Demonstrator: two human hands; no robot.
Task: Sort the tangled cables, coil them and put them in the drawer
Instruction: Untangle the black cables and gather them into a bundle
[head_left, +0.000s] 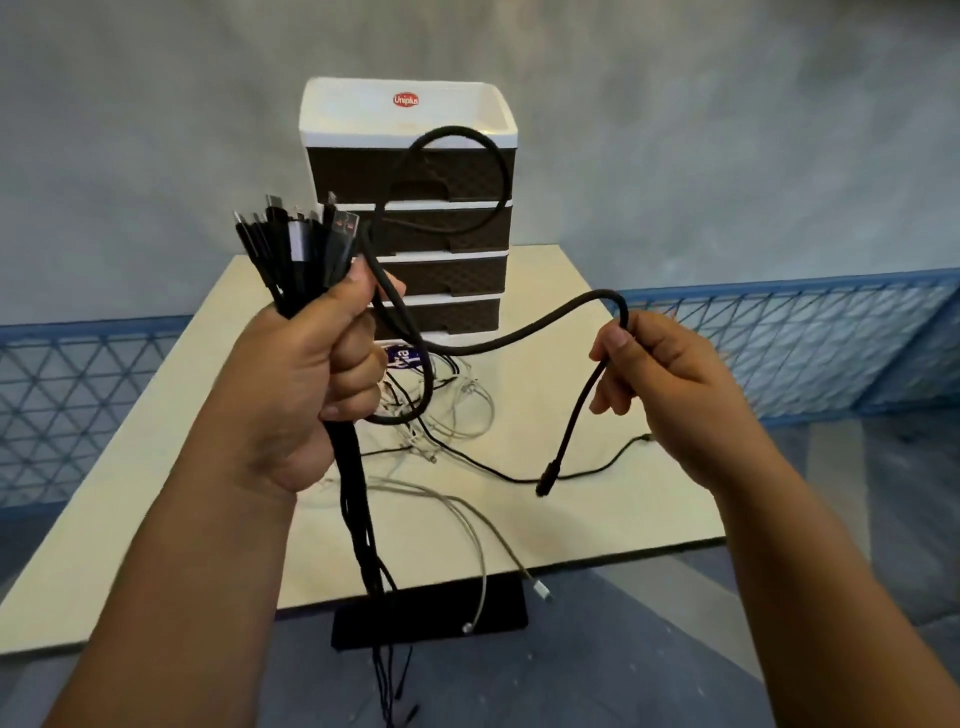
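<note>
The thick black cable (498, 343) runs between both hands: from the left hand (306, 374) it loops up in front of the drawer unit (410, 208), comes back down, then sweeps rightward in a shallow arc to the right hand (670, 384), bends over the pinch and hangs down-left to its free plug (548, 480), which dangles just above the counter (130, 467). So its loose end lies below and inboard of the right grip, nearer that hand, with the long axis roughly left to right.

The left grip is clenched round a bundle of black cables (306, 244), plugs fanned upward and tails hanging past the counter edge. The right grip pinches the thick cable between thumb and fingers.

On the counter lie white cables (457, 405) and a thin black cable (498, 473), still tangled, probably with one another, though the overlap is hard to read. The drawers look closed, so coiling likely comes first.
</note>
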